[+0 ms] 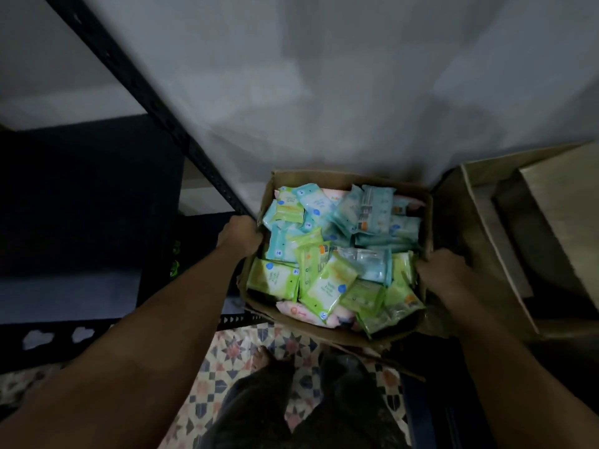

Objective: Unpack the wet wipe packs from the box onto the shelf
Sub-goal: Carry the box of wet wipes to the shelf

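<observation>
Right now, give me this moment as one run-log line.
phase: carrying | left hand: grips box left edge | right hand: grips right edge | wet wipe packs: all inside box | shelf frame: left

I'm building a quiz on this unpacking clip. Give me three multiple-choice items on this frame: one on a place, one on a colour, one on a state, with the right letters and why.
1. Where are the hands?
A. on opposite sides of the box
B. both inside the box
C. on the shelf

2. Which pack colours show in the box?
A. red and black
B. blue, green and pink
C. only white

3. How full is the box?
A. empty
B. one pack left
C. heaped with packs

Key:
1 A: the left hand and right hand grip opposite walls of the box.
2 B: blue, green and pink packs lie mixed.
3 C: packs fill it to near the rim.
</observation>
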